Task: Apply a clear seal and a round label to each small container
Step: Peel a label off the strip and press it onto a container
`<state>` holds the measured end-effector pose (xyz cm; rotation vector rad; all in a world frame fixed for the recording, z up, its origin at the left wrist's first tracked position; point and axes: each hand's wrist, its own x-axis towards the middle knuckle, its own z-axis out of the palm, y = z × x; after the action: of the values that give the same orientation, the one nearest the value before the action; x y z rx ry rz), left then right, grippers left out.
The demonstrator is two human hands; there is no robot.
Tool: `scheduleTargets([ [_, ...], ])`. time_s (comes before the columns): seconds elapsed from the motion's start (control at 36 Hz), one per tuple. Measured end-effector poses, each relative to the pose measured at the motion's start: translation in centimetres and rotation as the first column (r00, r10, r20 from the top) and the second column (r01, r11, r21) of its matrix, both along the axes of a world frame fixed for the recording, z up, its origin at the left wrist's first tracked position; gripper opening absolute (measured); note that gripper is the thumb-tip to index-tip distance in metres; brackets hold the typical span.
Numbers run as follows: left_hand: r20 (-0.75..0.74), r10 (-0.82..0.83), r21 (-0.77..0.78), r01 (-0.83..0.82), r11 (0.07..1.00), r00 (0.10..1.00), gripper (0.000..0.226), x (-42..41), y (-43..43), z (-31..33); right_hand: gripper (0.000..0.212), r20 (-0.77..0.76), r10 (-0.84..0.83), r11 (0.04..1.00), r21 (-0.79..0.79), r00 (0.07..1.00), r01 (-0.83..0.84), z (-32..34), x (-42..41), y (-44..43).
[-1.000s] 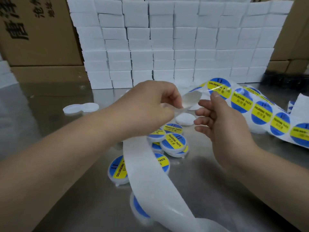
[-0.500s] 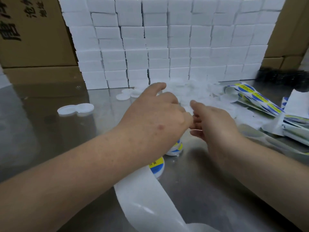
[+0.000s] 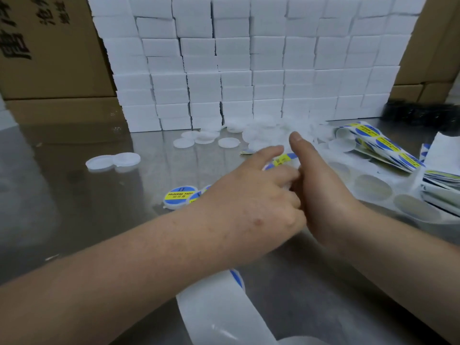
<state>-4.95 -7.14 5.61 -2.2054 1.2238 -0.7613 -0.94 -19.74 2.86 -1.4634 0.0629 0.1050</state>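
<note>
My left hand point(image 3: 254, 195) and my right hand point(image 3: 323, 188) meet over the middle of the metal table point(image 3: 74, 215). Between them they hold a small container point(image 3: 282, 160), tilted, showing part of its blue and yellow round label. My left index finger lies along its near edge and my right thumb stands straight beside it. My right fingers are hidden behind the left hand. A labelled container point(image 3: 180, 196) lies just left of my left hand. The label strip point(image 3: 380, 145) lies at the right, with its peeled backing point(image 3: 373, 189) in front of it.
A heap of white unlabelled containers point(image 3: 271, 131) lies beyond my hands, below a wall of stacked white boxes point(image 3: 249, 58). Two white lids point(image 3: 113, 161) sit at the left. A white backing strip point(image 3: 219, 310) curls under my left forearm. Cardboard cartons point(image 3: 49, 58) stand behind.
A second ago both hands held a clear seal up, with the label strip raised. They then reached forward, the strip dropped to the right, and now they hold a labelled container.
</note>
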Motion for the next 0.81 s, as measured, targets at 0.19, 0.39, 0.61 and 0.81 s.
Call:
scheduleTargets([
  [0.19, -0.235, 0.025, 0.040, -0.016, 0.999, 0.972, 0.027, -0.4, -0.3, -0.1, 0.031, -0.040, 0.043, 0.998, -0.036, 0.998, -0.044, -0.3, 0.4, -0.1],
  [0.39, -0.576, -0.415, -0.648, -0.085, 0.757, 0.705, 0.021, -1.0, -0.1, 0.2, 0.026, 0.084, -0.059, 0.986, -0.152, 0.995, 0.071, -0.3, 1.4, -0.6],
  [0.61, -0.516, -0.398, -0.852, -0.505, 0.140, 0.759, 0.028, 4.4, 2.2, 2.1, 0.010, 0.336, -0.140, 0.966, -0.162, 0.931, 0.204, -1.3, 2.0, -0.5],
  [0.81, -0.675, -0.058, -0.726, -0.647, 0.233, 0.736, 0.017, 12.8, 3.9, 0.5, 0.014, 0.324, -0.174, 0.983, -0.002, 0.930, 0.185, -1.4, 2.5, -0.6],
])
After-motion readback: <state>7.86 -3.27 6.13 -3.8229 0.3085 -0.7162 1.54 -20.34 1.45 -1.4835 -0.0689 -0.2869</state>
